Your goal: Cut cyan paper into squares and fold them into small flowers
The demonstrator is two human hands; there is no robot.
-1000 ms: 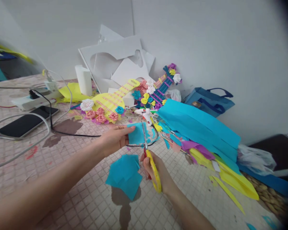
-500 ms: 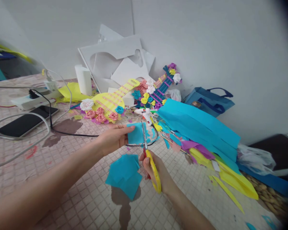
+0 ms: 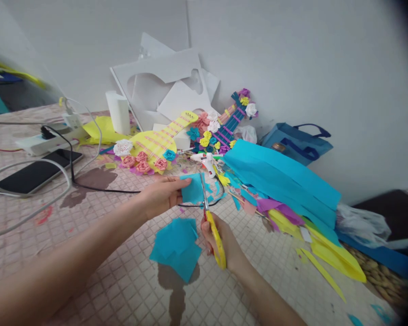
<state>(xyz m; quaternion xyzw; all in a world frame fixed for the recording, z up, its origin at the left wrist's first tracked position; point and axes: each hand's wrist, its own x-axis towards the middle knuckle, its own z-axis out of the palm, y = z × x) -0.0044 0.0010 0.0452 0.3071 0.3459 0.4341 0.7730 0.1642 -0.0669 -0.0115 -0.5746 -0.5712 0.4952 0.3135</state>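
Note:
My left hand (image 3: 163,194) pinches a small blue paper square (image 3: 192,189) between thumb and fingers, above the table. Wrapped round the handles of yellow-handled scissors (image 3: 218,242) is my right hand (image 3: 224,240). The scissor blades lie along the right edge of the square and look nearly closed. Below both hands, a loose pile of cut blue paper pieces (image 3: 177,246) rests on the table. Just beyond the square lies a white glue gun (image 3: 207,164), with blue scraps (image 3: 213,188) beside it.
A yellow paper guitar (image 3: 156,140) with paper flowers lies behind, near a dark blue one (image 3: 229,124). Large blue paper sheets (image 3: 282,176) spread at right. A phone (image 3: 37,171), a power strip (image 3: 47,141) and cables occupy the left. White cut-out boards (image 3: 163,68) lean on the wall.
The scissor handles have drawn closer together and the blades have narrowed along the square's right edge. My right hand has shifted slightly; my left hand has barely moved.

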